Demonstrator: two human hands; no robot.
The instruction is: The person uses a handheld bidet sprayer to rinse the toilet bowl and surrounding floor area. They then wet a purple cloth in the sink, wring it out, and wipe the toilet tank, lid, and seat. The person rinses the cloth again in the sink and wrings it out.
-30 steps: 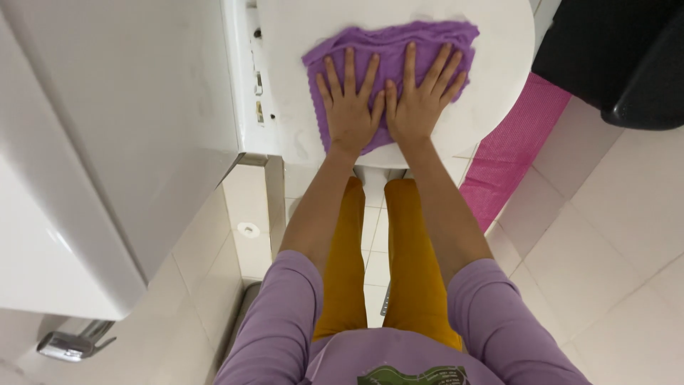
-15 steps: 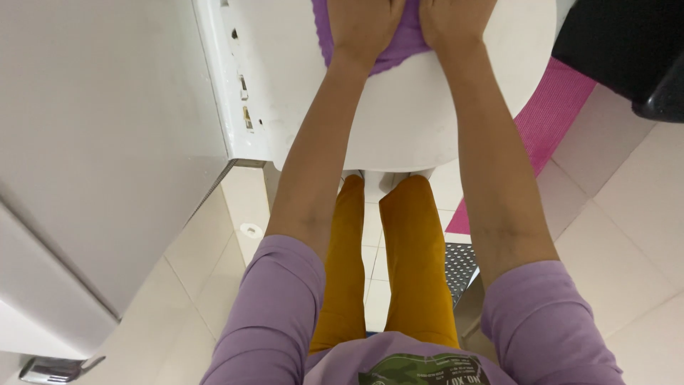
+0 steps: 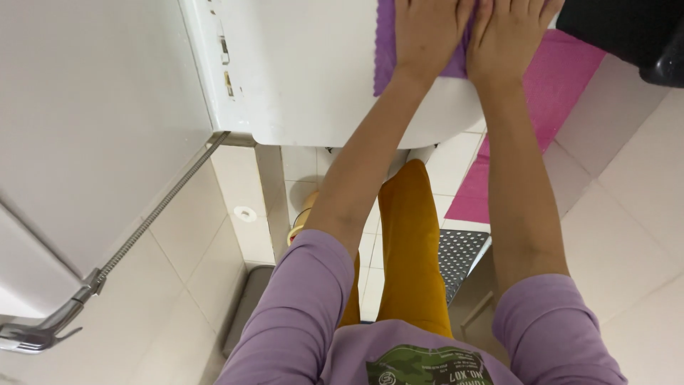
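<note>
A purple cloth lies on a white rounded surface at the top of the head view. My left hand and my right hand lie side by side on the cloth, palms flat and pressing down. The fingertips of both run out of the frame at the top. Neither hand grips the cloth. My arms in lilac sleeves reach forward over my orange trouser legs.
A large white body fills the left. A metal hose runs down from it to a spray handle. A pink mat, a dark object, a perforated metal grate and pale floor tiles lie around.
Both hands have pushed the purple cloth farther away across the white surface, so fingertips and most of the cloth now leave the top of the frame. The view has shifted closer.
</note>
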